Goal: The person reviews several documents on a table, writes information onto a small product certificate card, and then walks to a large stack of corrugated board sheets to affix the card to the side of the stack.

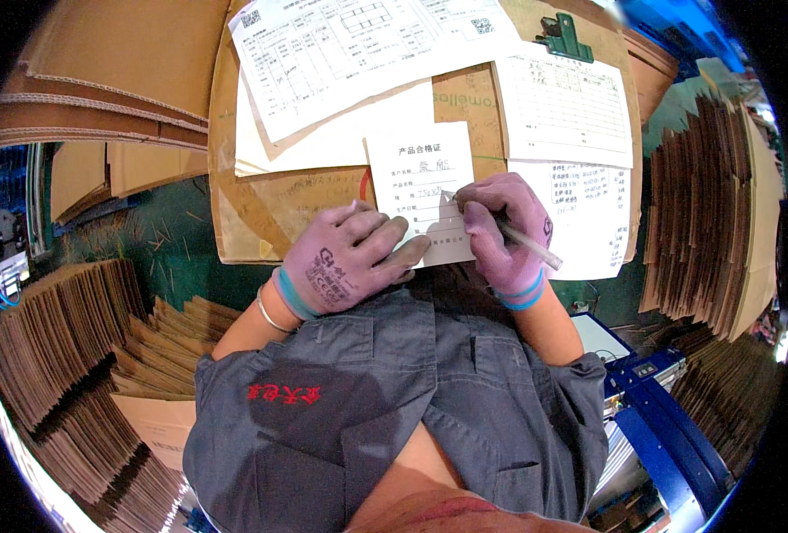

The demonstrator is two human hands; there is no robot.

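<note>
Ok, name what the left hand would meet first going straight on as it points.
Probably the right hand and its pen, across the white card; depth is unclear.

The left hand (341,253) covers the lower left of the slip (412,169), and its own palm is out of sight. The right hand (508,222) hides part of the slip's right edge and the middle of the pen (532,244). The top edge crops the form (323,67), whose small print is too fine to make out. The form covers part of the blank paper (323,142); the clipped sheet (567,111) overlaps the top of the list (581,235). The round rim cuts off the left stack (65,329) and the blue machine (674,453); the blue shape (678,27) at upper right is blurred
</note>
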